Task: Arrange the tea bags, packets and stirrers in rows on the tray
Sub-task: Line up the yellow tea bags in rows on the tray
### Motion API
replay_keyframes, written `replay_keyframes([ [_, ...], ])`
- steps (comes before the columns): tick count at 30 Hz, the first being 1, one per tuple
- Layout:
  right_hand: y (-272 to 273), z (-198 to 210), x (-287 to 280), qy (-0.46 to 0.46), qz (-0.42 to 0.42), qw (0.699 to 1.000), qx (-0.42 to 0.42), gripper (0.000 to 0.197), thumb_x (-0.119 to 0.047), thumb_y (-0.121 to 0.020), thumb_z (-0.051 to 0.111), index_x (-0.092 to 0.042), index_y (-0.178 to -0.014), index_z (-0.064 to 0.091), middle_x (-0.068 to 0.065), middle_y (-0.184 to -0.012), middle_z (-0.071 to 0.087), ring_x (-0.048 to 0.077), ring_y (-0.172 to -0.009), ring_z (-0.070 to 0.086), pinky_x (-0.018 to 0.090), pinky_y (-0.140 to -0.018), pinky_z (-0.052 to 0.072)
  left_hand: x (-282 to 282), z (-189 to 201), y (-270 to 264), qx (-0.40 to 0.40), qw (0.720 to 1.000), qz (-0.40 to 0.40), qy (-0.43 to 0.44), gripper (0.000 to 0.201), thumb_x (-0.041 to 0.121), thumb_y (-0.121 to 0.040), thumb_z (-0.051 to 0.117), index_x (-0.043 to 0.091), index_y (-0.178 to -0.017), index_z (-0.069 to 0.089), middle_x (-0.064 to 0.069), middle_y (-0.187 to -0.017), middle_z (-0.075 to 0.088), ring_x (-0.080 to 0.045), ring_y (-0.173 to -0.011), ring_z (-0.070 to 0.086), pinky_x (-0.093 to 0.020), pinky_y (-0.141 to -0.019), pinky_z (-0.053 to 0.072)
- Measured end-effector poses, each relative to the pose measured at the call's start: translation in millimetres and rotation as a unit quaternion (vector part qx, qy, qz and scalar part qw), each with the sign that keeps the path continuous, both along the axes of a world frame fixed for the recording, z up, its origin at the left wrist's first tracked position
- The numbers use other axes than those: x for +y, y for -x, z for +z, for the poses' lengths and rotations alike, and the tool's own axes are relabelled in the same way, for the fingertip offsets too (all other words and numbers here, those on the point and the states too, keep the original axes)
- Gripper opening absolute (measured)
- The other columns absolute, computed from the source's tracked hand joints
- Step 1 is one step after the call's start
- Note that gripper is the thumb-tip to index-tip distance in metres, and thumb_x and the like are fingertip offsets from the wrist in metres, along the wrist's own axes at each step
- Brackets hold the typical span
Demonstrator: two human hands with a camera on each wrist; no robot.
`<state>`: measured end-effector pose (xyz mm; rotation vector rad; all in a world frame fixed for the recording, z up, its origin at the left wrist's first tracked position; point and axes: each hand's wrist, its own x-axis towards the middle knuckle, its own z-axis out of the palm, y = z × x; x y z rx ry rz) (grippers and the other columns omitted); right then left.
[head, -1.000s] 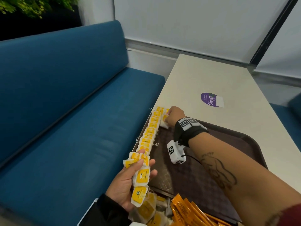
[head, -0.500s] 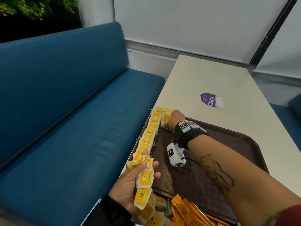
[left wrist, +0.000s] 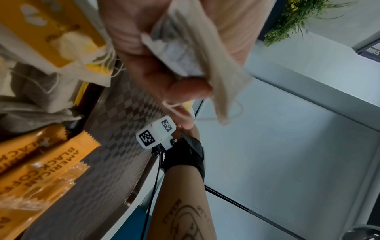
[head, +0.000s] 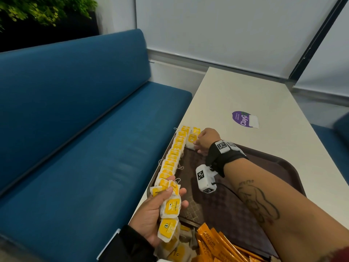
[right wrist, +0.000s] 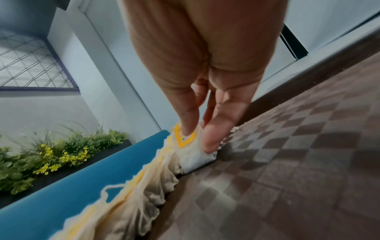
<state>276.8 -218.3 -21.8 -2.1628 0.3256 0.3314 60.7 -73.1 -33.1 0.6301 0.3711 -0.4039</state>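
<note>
A brown tray (head: pixel 283 159) lies on the table. A row of yellow-tagged tea bags (head: pixel 173 156) runs along its left edge, also in the right wrist view as the row of tea bags (right wrist: pixel 131 203). At the far end of a second row beside it, my right hand (head: pixel 196 143) pinches a tea bag (head: pixel 191 141) lying on the tray; thumb and forefinger tips of the right hand (right wrist: pixel 197 138) sit on that tea bag (right wrist: pixel 185 143). My left hand (head: pixel 176 195) grips a bunch of tea bags (head: pixel 170 207) over the tray's near left corner. Orange coffee packets (head: pixel 213 242) and loose tea bags (head: pixel 179 250) lie nearest me.
The white table (head: pixel 245 91) carries a purple sticker (head: pixel 243 119) beyond the tray. A blue bench (head: pixel 75 148) runs along the table's left side, close under the tray's left edge. Plants (head: pixel 47 10) stand behind the bench. The tray's checkered floor (right wrist: pixel 287 162) is bare on the right.
My right hand has laid a second tea bag into the new row beside the first row and keeps its fingertips on it. The left hand has barely moved with its bunch.
</note>
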Motion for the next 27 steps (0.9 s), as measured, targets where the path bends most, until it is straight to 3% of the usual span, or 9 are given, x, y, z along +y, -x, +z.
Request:
replay_keyframes([
  [4, 8.4, -0.8, -2.0, -0.029, -0.039, 0.998, -0.030, 0.032, 0.014, -0.079, 0.060, -0.016, -0.075, 0.047, 0.015, -0.083, 0.060, 0.031, -0.076, 0.065, 0.041, -0.070, 0.058, 2.5, 2.1, 2.1, 0.003, 1.000, 0.000, 0.002, 0.047, 0.019, -0.070, 0.060, 0.015, -0.116, 0.061, -0.020, -0.106, 0.068, -0.024, -0.060, 0.067, -0.025, -0.036, 0.049],
  [8, 26.8, 16.9, -6.4, -0.040, -0.007, 0.997, -0.071, 0.030, 0.013, -0.080, 0.059, -0.015, -0.076, 0.048, 0.011, -0.079, 0.057, 0.028, -0.071, 0.063, 0.031, -0.053, 0.050, 6.2, 6.8, 2.0, 0.002, 1.000, 0.003, 0.012, 0.051, 0.021, -0.072, 0.059, 0.014, -0.123, 0.058, -0.019, -0.109, 0.068, -0.023, -0.060, 0.067, -0.022, -0.036, 0.048],
  [11, 60.5, 40.4, -5.3, -0.058, 0.123, 0.988, -0.067, 0.019, 0.000, -0.083, 0.066, -0.015, -0.076, 0.057, 0.003, -0.072, 0.059, 0.013, -0.062, 0.057, 0.023, -0.048, 0.039, 6.8, 11.3, 2.7, -0.005, 1.000, 0.002, 0.022, 0.051, 0.022, -0.074, 0.057, 0.013, -0.124, 0.057, -0.018, -0.110, 0.068, -0.021, -0.057, 0.067, -0.020, -0.034, 0.046],
  [14, 99.8, 59.8, -3.1, -0.044, 0.283, 0.958, -0.015, 0.005, -0.017, -0.083, 0.070, -0.019, -0.082, 0.066, -0.002, -0.080, 0.066, 0.004, -0.067, 0.058, 0.019, -0.052, 0.040, 3.8, 13.4, 4.5, -0.003, 1.000, -0.010, 0.018, 0.052, 0.024, -0.072, 0.057, 0.009, -0.122, 0.058, -0.016, -0.107, 0.069, -0.020, -0.054, 0.066, -0.019, -0.033, 0.045],
  [16, 121.9, 67.3, -1.4, -0.005, 0.338, 0.941, 0.001, 0.010, -0.027, -0.081, 0.072, -0.020, -0.087, 0.069, -0.005, -0.083, 0.068, -0.001, -0.067, 0.057, 0.016, -0.053, 0.041, 1.0, 13.4, 5.8, 0.004, 1.000, -0.009, -0.004, 0.053, 0.027, -0.070, 0.059, 0.007, -0.119, 0.060, -0.015, -0.099, 0.071, -0.020, -0.053, 0.066, -0.020, -0.033, 0.045],
  [19, 142.8, 70.8, -2.1, -0.018, 0.324, 0.946, -0.006, 0.020, -0.022, -0.078, 0.076, -0.009, -0.091, 0.070, -0.008, -0.072, 0.065, -0.007, -0.054, 0.054, 0.006, -0.047, 0.037, -1.1, 13.5, 8.4, 0.004, 1.000, -0.010, -0.013, 0.052, 0.029, -0.071, 0.059, 0.007, -0.119, 0.060, -0.017, -0.104, 0.070, -0.020, -0.054, 0.067, -0.022, -0.035, 0.048],
  [21, 150.6, 69.2, -4.4, -0.022, 0.309, 0.951, -0.008, 0.018, -0.018, -0.076, 0.078, -0.007, -0.087, 0.069, -0.009, -0.066, 0.063, -0.009, -0.050, 0.053, 0.003, -0.046, 0.035, -1.7, 12.8, 9.5, 0.012, 1.000, -0.012, -0.022, 0.052, 0.031, -0.071, 0.059, 0.006, -0.117, 0.060, -0.018, -0.093, 0.069, -0.019, -0.052, 0.067, -0.022, -0.035, 0.047],
  [24, 157.8, 63.4, -5.9, -0.024, 0.290, 0.957, -0.009, 0.014, -0.015, -0.075, 0.079, -0.011, -0.076, 0.065, -0.006, -0.066, 0.063, -0.008, -0.049, 0.053, 0.003, -0.046, 0.036, -2.8, 12.3, 11.0, 0.030, 0.999, -0.008, -0.022, 0.042, 0.032, -0.081, 0.057, 0.007, -0.115, 0.060, -0.018, -0.080, 0.064, -0.019, -0.046, 0.064, -0.022, -0.034, 0.046],
  [27, 161.2, 60.2, -6.8, -0.073, 0.247, 0.966, -0.005, 0.015, -0.015, -0.077, 0.076, -0.009, -0.080, 0.063, 0.002, -0.069, 0.060, 0.000, -0.051, 0.050, 0.011, -0.042, 0.034, -2.3, 9.9, 12.1, 0.046, 0.999, 0.012, -0.025, 0.030, 0.029, -0.088, 0.054, 0.007, -0.106, 0.062, -0.015, -0.077, 0.067, -0.019, -0.050, 0.066, -0.023, -0.034, 0.047],
])
